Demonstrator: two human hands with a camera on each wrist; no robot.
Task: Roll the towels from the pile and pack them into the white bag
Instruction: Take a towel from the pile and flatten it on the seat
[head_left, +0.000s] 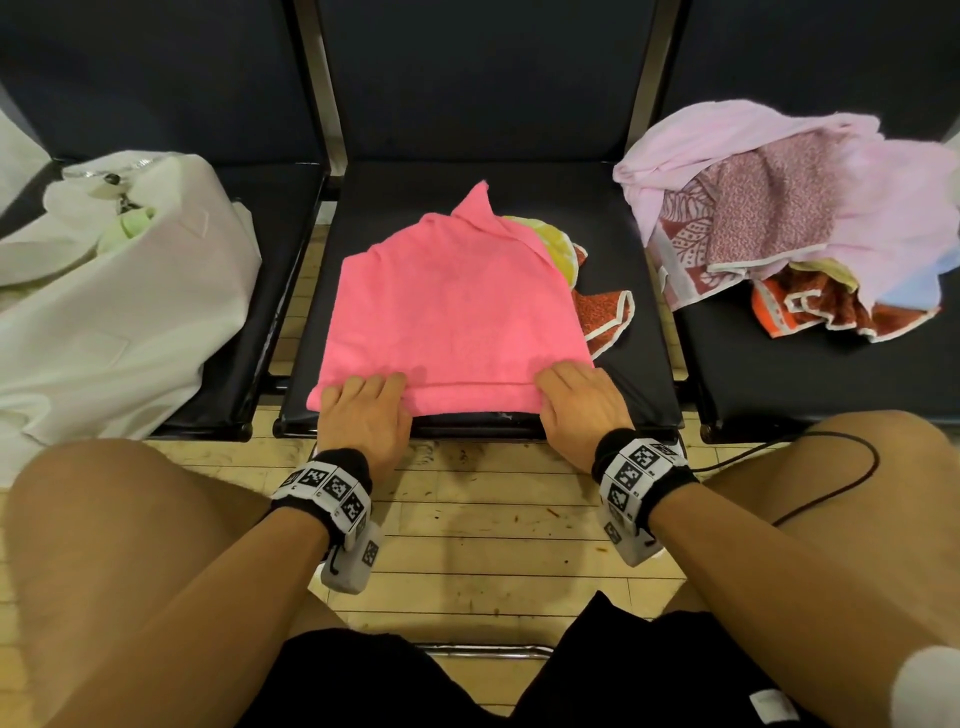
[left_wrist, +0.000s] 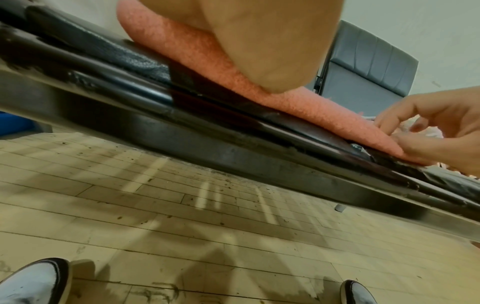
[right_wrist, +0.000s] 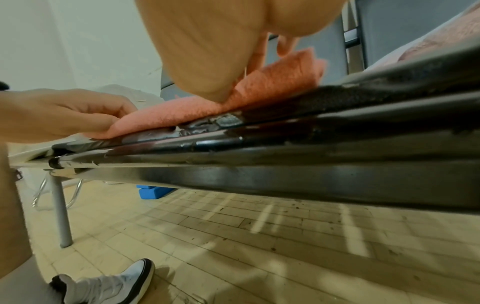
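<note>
A pink towel lies spread on the middle black seat, its far corner folded up into a point. My left hand pinches the towel's near left edge; the right wrist view shows this hand with fingers curled over the edge. My right hand pinches the near right edge, thumb under and fingers on top. The near edge of the towel is slightly doubled over. The white bag slumps on the left seat. The pile of towels sits on the right seat.
A yellow and orange patterned towel pokes out from under the pink one on its right. Seat backs rise behind all three seats. My bare knees flank the wooden floor in front of the bench. A black cable runs over my right knee.
</note>
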